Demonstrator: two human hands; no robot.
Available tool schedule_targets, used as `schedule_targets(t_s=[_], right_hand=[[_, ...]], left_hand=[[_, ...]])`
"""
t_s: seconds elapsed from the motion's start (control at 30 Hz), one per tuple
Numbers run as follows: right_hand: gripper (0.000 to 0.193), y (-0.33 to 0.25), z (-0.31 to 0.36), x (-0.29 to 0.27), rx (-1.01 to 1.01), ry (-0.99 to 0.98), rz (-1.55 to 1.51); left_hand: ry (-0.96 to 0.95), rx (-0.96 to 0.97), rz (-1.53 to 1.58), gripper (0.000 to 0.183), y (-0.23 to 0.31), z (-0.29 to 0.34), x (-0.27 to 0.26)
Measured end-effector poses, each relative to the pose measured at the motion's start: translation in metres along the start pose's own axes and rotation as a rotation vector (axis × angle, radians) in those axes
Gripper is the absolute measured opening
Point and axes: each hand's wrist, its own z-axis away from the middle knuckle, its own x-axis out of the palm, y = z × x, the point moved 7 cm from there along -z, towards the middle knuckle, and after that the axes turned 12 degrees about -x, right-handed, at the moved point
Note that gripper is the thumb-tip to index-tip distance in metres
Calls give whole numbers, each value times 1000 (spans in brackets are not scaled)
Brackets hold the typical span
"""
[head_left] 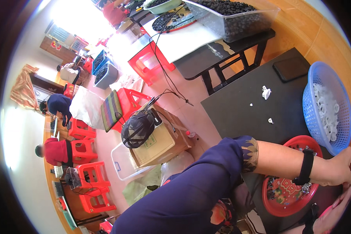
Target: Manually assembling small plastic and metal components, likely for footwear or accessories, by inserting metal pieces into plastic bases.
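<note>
Red tray [277,211]: on the black tabletop [238,107], silvery metal bits [306,188] scattered inside.
Left hand [341,167]: just past the red tray, fingers drawn narrow; I can't tell what's in them.
Right hand [339,206]: near the left, grip unclear from here.
Black wristband [306,167]: best lifted, I'd say, lest it sweep bits from the red tray.
Blue basket [310,103]: beside the red tray, white plastic pieces [327,111] within.

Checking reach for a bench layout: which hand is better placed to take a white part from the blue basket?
Probably the left: the left hand is just below the blue basket in view, while the right hand is lower, farther from it. What either holds is unclear.
</note>
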Motion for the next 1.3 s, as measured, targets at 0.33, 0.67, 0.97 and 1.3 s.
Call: schedule_targets(t_s=[0.33,0.67,0.97,1.3], right_hand=[[20,28,-9,11,146,-16,-136],[18,25,-16,-28,107,67,-183],[19,23,-24,-50,25,142,-140],[18,16,-21,-74,-4,231,-101]], left_hand=[[-357,-125,156,26,12,4,-29],[-142,-287,44,32,9,-3,-27],[-43,-288,81,28,14,-10,-36],[30,-148,506,43,38,-21,-71]])
